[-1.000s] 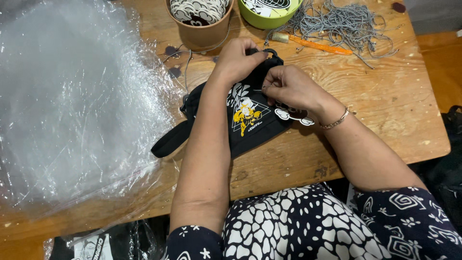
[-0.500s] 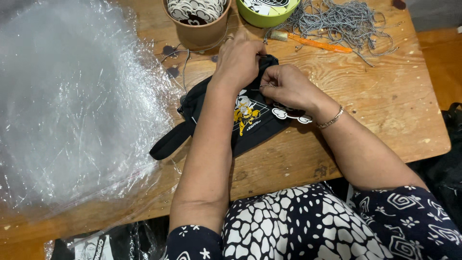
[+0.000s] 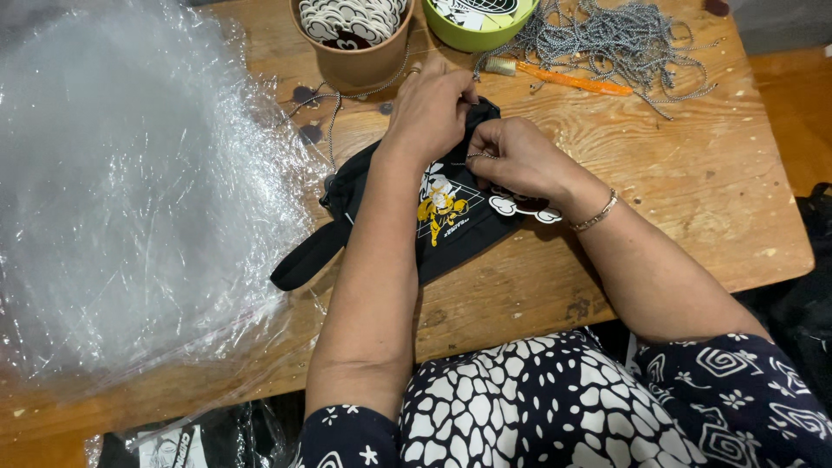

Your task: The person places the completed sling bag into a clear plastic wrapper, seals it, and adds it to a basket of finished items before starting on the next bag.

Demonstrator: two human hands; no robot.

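1. Black fabric, a small pouch (image 3: 451,230) with a yellow and white print, lies at the centre of the frame on the wooden bench (image 3: 693,199), its strap trailing toward the lower left.
2. Both hands meet at the pouch's upper edge: the left hand (image 3: 429,108) pinches the cloth closed-fingered, and the right hand (image 3: 511,156) is narrowed on a thin grey cord (image 3: 482,155) right at that edge.
3. A white cloud-shaped tag (image 3: 520,208) peeks out beneath the right wrist, touching the pouch.
4. By my reading the cord is only partway fastened; whether it is through or knotted is hidden by the fingers.
5. Supplies sit along the top of the frame: a brown pot of tags (image 3: 351,35), a green bowl (image 3: 485,22), a heap of cords (image 3: 624,39) and an orange tool (image 3: 568,78).
6. Clear plastic bags (image 3: 130,191) fill the left side.
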